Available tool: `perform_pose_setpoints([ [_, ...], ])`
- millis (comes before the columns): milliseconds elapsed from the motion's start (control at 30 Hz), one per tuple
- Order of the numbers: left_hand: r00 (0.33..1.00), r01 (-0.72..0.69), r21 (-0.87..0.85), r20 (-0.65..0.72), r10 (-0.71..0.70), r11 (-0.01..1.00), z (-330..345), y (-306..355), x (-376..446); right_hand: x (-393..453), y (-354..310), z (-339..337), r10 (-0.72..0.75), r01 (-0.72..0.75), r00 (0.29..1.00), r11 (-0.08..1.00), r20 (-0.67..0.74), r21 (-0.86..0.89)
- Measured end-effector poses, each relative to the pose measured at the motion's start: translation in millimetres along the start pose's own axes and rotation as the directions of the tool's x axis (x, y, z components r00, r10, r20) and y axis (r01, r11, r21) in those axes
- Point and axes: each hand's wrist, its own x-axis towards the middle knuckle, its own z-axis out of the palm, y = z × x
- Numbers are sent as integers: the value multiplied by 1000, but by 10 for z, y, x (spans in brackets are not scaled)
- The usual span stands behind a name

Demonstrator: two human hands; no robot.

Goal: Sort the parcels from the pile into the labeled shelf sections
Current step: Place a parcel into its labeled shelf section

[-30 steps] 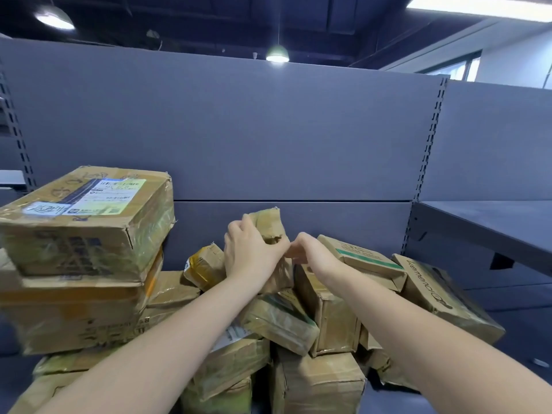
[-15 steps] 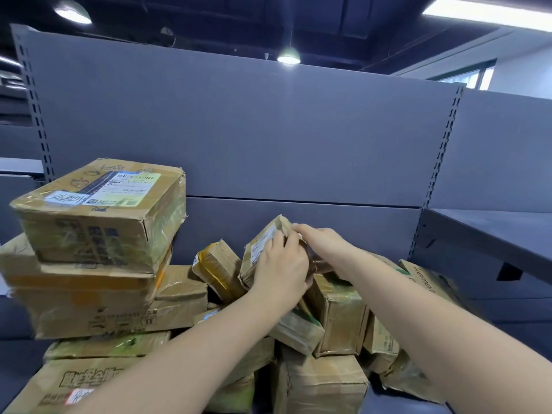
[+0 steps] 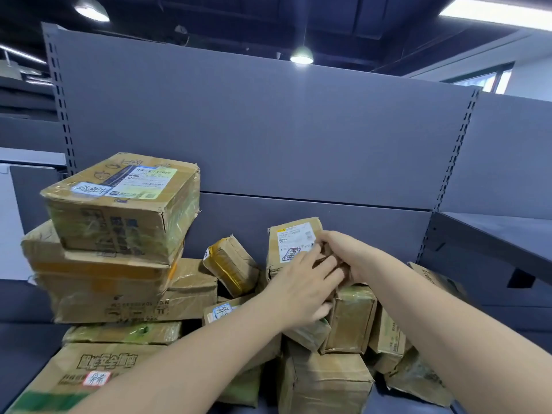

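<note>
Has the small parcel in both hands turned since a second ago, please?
Yes. The small parcel, held by the left hand and right hand, now shows its label; the big stacked box beside it stays put.

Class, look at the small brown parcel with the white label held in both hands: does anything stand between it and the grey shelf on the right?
Nothing visible does: the small brown parcel is upright atop the pile; the grey shelf lies rightward across open space.
</note>
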Motion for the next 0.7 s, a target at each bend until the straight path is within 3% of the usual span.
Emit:
perform_pose_setpoints([
  [100,983,-56,-135,-180,31,989,4,-104,-147,19,86,-22,-29,31,999,998,-39,59],
  [167,965,63,-228,-234,-117,972,2,-161,-242,18,150,-17,-43,51,996,993,-80,106],
  [233,912,291,-349,-181,-369,891,-33,-237,-313,11,202,22,-49,64,994,987,-101,146],
  [367,674,631,-605,118,-729,486,-77,-406,-399,5,300,145,-69,104,982,974,-177,199],
  [433,547,695,-695,347,-762,182,-19,-469,-418,32,365,208,-79,123,977,967,-198,223],
  [467,517,685,-727,448,-729,40,38,-499,-424,43,401,239,-89,137,975,961,-202,240],
  [500,511,669,-740,530,-677,-74,82,-517,-433,22,421,279,-102,153,973,956,-206,250],
  [567,538,619,-759,597,-595,-202,210,-547,-433,-37,450,354,-143,198,965,946,-219,255],
  [700,626,529,-824,539,-563,-201,170,-491,-415,-119,493,482,-286,345,926,906,-247,244],
])
